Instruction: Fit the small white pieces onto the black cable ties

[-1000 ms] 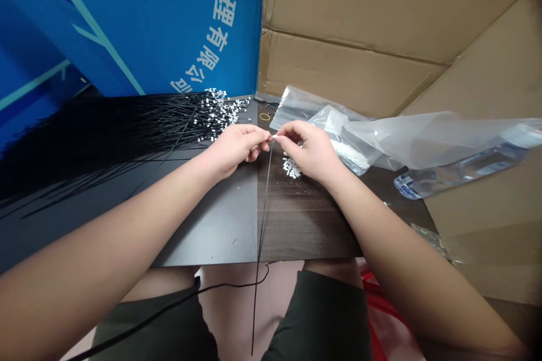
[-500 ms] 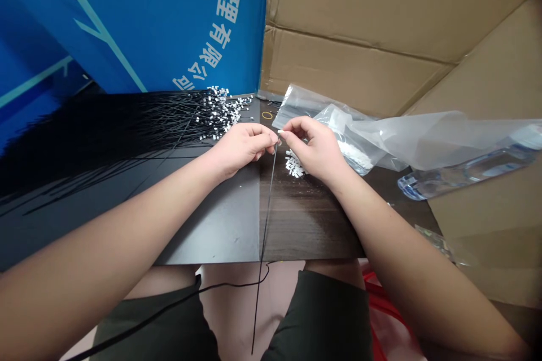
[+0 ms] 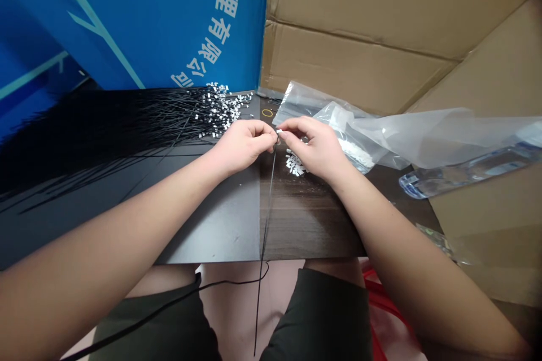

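My left hand pinches the upper end of a thin black wire between thumb and fingers. The wire hangs down past the table edge between my knees. Fingertip to fingertip with it, my right hand pinches a tiny white connector at the top of the wire. Whether the connector is fully on the wire's end is too small to tell. Under my right hand lies a small pile of white connectors. Left of my hands lies a large bundle of black wires with white connectors on their ends.
A clear plastic bag holding white pieces lies behind my right hand, and a clear plastic bottle rests at the right. A yellow ring sits beyond my hands. A blue panel and cardboard stand behind the table.
My hands stay almost in place, with fingertips shifted slightly. The white connector shows a little more clearly between my fingers, and the wire's hanging end has swung slightly right.
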Tool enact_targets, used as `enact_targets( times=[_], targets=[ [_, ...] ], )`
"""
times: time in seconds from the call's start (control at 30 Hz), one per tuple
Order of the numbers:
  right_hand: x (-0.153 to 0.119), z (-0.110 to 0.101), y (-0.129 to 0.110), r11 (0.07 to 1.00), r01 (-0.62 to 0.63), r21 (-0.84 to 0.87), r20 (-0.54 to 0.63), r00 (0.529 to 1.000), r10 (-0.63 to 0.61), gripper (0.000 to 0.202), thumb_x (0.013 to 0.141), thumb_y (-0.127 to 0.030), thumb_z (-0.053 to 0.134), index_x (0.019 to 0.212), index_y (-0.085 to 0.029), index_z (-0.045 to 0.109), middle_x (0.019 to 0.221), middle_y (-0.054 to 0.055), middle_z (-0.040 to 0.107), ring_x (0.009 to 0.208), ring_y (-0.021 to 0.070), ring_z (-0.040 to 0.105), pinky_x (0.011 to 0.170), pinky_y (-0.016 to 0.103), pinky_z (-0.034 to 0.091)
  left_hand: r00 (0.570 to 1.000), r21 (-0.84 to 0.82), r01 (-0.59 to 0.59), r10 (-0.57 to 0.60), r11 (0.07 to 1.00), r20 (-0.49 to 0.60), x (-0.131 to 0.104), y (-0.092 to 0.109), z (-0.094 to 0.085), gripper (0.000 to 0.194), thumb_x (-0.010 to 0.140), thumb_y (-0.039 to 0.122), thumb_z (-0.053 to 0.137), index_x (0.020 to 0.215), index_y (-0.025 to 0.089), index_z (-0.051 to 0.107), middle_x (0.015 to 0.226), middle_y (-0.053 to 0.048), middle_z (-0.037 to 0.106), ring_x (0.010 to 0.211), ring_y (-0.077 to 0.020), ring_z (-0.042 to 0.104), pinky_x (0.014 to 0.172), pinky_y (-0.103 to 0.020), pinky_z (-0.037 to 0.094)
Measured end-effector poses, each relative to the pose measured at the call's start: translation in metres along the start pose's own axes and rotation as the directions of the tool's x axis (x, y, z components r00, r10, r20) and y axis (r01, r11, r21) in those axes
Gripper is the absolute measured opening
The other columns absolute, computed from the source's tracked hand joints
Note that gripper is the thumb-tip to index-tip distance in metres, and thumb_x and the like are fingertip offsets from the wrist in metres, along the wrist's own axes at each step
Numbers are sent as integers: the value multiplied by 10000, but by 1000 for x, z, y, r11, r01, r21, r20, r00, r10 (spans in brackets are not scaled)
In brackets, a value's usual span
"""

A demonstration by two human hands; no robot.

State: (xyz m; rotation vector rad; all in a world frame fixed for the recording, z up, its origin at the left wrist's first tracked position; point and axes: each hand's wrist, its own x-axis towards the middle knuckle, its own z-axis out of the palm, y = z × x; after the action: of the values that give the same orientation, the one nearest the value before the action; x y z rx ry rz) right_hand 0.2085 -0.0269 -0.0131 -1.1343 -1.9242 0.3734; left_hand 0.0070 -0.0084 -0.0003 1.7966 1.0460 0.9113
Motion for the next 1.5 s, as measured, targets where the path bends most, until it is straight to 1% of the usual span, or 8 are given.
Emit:
enact_targets(
  times=[0.07,0.2,0.47,0.57,0.7,1.07,1.37,1.5],
  targets=[
    [0,-2,-1,999,23,-36,14,1000,-22,130,991,-312,650,988,-262,770,967,31,765,867,207,649,834,376,497,1000,5,-1,1,1000,-2,0,0,0,145,815,254,648,751,177,753,713,-15,707,611,-125,503,619,-282,396],
    [1,-3,-2,997,37,-75,-6,999,-37,130,990,-297,657,952,-268,778,922,27,753,848,209,637,818,371,485,1000,10,-4,4,1000,-17,1,-2,1,145,810,242,637,750,179,753,709,-11,703,616,-127,513,635,-286,409],
    [0,1,-3,999,-10,-30,-49,999,9,133,989,-301,651,938,-262,767,945,28,776,901,224,659,843,381,483,996,-1,-63,63,998,-58,1,-5,2,145,826,260,637,735,176,712,761,-21,707,741,-154,594,726,-295,450],
    [-1,2,-4,1000,-20,-17,-80,997,18,131,985,-307,653,945,-259,768,947,28,777,891,221,664,841,380,489,997,-54,-51,47,997,-59,0,-3,4,122,816,250,632,742,176,693,752,-8,680,719,-141,570,710,-288,439],
    [-1,4,-5,1000,-10,-10,-92,996,9,126,981,-284,653,946,-250,769,959,31,783,882,212,670,834,373,495,998,-118,-11,4,993,-60,-1,-1,8,104,808,249,625,745,181,672,706,13,627,626,-116,477,633,-283,388],
    [-2,11,-3,997,76,-27,-168,983,-80,112,964,-226,672,916,-222,773,898,20,798,809,185,693,763,338,523,996,-193,-10,-7,981,-89,-1,-2,11,103,795,257,641,728,178,646,678,21,595,607,-111,449,603,-283,351],
    [-2,13,-2,970,194,-145,-184,958,-219,134,980,-187,636,935,-228,754,909,21,798,823,187,699,783,343,537,994,-248,23,-48,969,-98,-3,-3,14,110,785,243,640,697,178,629,632,27,549,583,-102,419,578,-282,303],
    [-2,14,-1,964,202,-173,-186,954,-234,133,990,-208,632,935,-236,750,912,23,798,832,195,705,789,352,543,993,-271,18,-48,962,-104,-3,-4,14,113,788,252,651,704,178,632,644,23,550,589,-102,423,574,-280,298]
  ],
)
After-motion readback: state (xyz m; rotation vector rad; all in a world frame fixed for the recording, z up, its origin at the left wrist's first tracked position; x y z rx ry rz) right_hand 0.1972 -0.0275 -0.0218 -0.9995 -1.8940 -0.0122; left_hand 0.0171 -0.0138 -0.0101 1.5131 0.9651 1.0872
